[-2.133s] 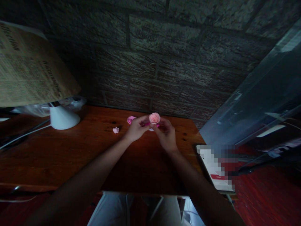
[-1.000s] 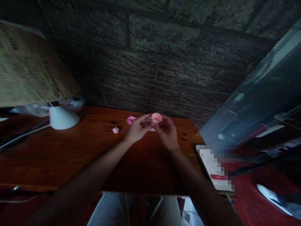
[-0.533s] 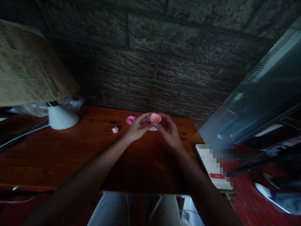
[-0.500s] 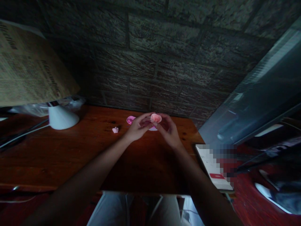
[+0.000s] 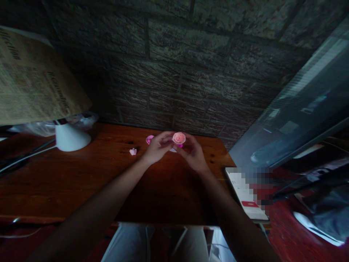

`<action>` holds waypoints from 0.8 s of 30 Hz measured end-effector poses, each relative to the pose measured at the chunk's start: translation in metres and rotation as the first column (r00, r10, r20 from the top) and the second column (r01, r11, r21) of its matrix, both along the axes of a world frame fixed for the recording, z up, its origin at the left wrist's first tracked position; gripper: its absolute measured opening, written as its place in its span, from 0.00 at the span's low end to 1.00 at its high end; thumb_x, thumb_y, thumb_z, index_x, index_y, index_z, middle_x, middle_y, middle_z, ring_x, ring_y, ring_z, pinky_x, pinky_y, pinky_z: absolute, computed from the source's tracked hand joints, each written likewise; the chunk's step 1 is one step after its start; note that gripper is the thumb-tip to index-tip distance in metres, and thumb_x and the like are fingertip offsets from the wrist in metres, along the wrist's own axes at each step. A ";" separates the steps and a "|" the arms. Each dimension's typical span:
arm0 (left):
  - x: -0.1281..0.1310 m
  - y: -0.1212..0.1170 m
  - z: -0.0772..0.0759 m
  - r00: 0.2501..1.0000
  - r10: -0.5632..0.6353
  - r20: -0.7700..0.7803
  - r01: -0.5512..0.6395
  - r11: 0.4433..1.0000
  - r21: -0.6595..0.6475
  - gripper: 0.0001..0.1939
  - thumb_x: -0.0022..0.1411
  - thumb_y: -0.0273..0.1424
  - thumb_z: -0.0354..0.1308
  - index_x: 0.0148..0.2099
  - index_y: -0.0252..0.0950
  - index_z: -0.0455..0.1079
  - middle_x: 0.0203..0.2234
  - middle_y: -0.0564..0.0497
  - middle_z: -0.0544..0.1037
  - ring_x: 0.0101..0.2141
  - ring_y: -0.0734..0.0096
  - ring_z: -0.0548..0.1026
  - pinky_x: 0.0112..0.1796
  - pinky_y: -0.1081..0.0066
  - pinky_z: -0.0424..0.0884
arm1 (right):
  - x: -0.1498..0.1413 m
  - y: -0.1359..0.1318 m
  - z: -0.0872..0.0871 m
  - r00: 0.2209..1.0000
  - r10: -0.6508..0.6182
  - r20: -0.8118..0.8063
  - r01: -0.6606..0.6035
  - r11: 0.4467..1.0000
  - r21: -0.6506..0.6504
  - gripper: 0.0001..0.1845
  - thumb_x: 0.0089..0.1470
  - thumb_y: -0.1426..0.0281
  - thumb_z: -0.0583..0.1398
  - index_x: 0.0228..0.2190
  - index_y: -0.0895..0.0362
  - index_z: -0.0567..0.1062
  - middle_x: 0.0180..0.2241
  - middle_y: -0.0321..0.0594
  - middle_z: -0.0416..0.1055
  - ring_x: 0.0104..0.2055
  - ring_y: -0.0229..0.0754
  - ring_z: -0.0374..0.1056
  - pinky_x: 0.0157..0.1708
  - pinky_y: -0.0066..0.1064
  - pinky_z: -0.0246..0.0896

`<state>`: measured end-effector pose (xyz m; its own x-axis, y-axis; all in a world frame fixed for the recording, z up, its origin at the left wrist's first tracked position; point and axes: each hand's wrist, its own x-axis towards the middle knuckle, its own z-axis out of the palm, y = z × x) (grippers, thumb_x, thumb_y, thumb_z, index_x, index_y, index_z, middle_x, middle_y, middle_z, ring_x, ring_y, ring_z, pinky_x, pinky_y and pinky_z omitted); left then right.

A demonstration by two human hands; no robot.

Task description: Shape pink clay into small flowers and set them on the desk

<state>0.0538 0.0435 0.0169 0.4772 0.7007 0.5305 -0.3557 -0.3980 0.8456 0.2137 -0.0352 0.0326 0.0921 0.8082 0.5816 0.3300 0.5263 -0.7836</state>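
A small pink rose-shaped flower (image 5: pixel 179 138) is pinched between the fingertips of both my hands above the far middle of the wooden table (image 5: pixel 81 178). My left hand (image 5: pixel 156 148) grips it from the left, fingers curled. From the right, my right hand (image 5: pixel 192 154) closes on it too. A darker pink piece (image 5: pixel 149 139) lies on the table just behind my left hand, partly hidden. A tiny pale pink piece (image 5: pixel 133 151) rests further left.
A white lamp base (image 5: pixel 71 137) with a cord stands at the back left, under a printed paper shade (image 5: pixel 32 83). A brick wall (image 5: pixel 191 72) backs the table. A white card (image 5: pixel 247 196) lies at the table's right edge, beside a glass panel (image 5: pixel 300 120).
The flower has been turned in my fingers and its spiral face shows again. My hands stay in almost the same place above the table.
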 end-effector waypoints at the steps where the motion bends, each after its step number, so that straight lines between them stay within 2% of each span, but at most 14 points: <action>1: 0.000 0.000 0.000 1.000 0.001 0.001 -0.001 1.000 -0.009 0.20 0.58 0.32 0.69 0.52 0.35 0.73 0.49 0.42 0.83 0.49 0.59 0.82 0.51 0.58 0.78 | 0.000 0.000 0.000 1.000 -0.001 -0.003 0.001 1.000 0.004 0.24 0.53 0.54 0.69 0.49 0.47 0.74 0.48 0.42 0.76 0.46 0.47 0.74 0.49 0.45 0.72; 7: -0.001 -0.004 0.003 1.000 -0.012 -0.005 0.012 0.996 -0.084 0.21 0.57 0.32 0.69 0.52 0.34 0.75 0.51 0.41 0.82 0.51 0.58 0.81 0.54 0.56 0.77 | 0.001 0.001 -0.001 0.997 0.013 -0.074 -0.014 1.000 -0.023 0.22 0.53 0.57 0.69 0.48 0.47 0.75 0.47 0.41 0.77 0.45 0.46 0.75 0.48 0.44 0.73; 11: 0.000 -0.006 0.006 1.000 -0.013 0.013 0.015 0.995 -0.103 0.24 0.56 0.32 0.70 0.55 0.34 0.74 0.54 0.40 0.80 0.55 0.56 0.79 0.57 0.54 0.74 | 0.001 0.001 -0.001 0.994 0.003 -0.105 -0.006 1.000 -0.028 0.22 0.53 0.57 0.69 0.48 0.48 0.75 0.47 0.42 0.77 0.44 0.46 0.75 0.47 0.43 0.73; 15: -0.001 -0.006 0.009 1.000 -0.003 0.011 0.004 0.995 -0.099 0.25 0.54 0.31 0.71 0.54 0.35 0.75 0.54 0.41 0.80 0.54 0.56 0.79 0.57 0.55 0.75 | -0.001 0.000 -0.001 0.991 -0.003 -0.137 -0.001 1.000 -0.024 0.22 0.52 0.59 0.70 0.47 0.49 0.76 0.45 0.41 0.78 0.43 0.45 0.75 0.47 0.43 0.73; 20: -0.001 -0.006 0.009 1.000 0.013 -0.007 -0.013 0.996 -0.088 0.25 0.51 0.30 0.73 0.52 0.35 0.75 0.52 0.42 0.82 0.51 0.56 0.81 0.54 0.55 0.77 | -0.004 -0.003 0.000 0.993 -0.002 -0.121 -0.001 1.000 -0.018 0.21 0.53 0.58 0.69 0.47 0.49 0.75 0.45 0.41 0.78 0.44 0.45 0.75 0.48 0.43 0.72; 24: -0.003 -0.005 0.009 0.999 0.028 -0.043 -0.030 0.998 -0.047 0.22 0.53 0.32 0.72 0.50 0.35 0.76 0.49 0.43 0.83 0.50 0.57 0.82 0.53 0.55 0.77 | -0.004 -0.004 0.001 0.998 -0.021 -0.060 0.020 1.000 -0.022 0.21 0.53 0.56 0.68 0.47 0.48 0.74 0.46 0.41 0.78 0.45 0.47 0.75 0.47 0.43 0.72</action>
<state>0.0511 0.0384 0.0262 0.4779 0.7384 0.4759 -0.3081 -0.3664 0.8779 0.2092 -0.0394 0.0335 0.1427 0.8180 0.5572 0.2925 0.5029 -0.8133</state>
